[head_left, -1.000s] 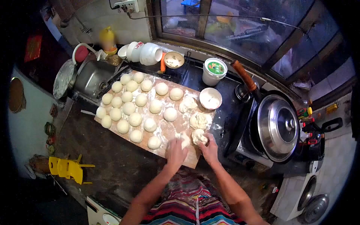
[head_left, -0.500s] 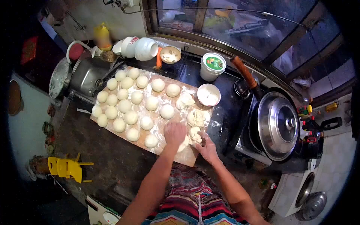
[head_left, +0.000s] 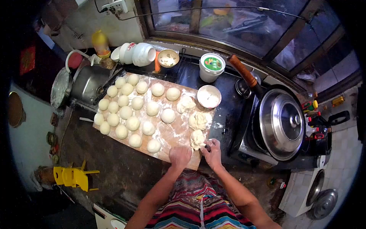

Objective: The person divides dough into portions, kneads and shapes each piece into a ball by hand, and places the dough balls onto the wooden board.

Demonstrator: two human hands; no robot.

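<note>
My left hand (head_left: 180,155) is closed, knuckles up, low on the floured wooden board (head_left: 173,138) near its front edge. Whatever lies under its fingers is hidden. My right hand (head_left: 212,152) is at the board's right edge, thumb and fingers curled together beside a rough dough lump (head_left: 197,139). Something small and dark shows between those fingers, too small to name. Behind that lump lie a second rough lump (head_left: 197,120) and a third (head_left: 185,104). Several smooth round dough balls (head_left: 153,108) cover the left and middle of the board.
A bowl of white flour (head_left: 209,96) stands at the board's right corner. Behind it is a lidded white tub (head_left: 212,67). A wok with a steel lid (head_left: 282,120) sits on the stove at right. The sink (head_left: 88,84) is at left, yellow stools (head_left: 72,176) below.
My left hand has drawn back toward the front edge of the board. My right hand has shifted slightly, still beside the nearest lump. The camera view has moved a little.
</note>
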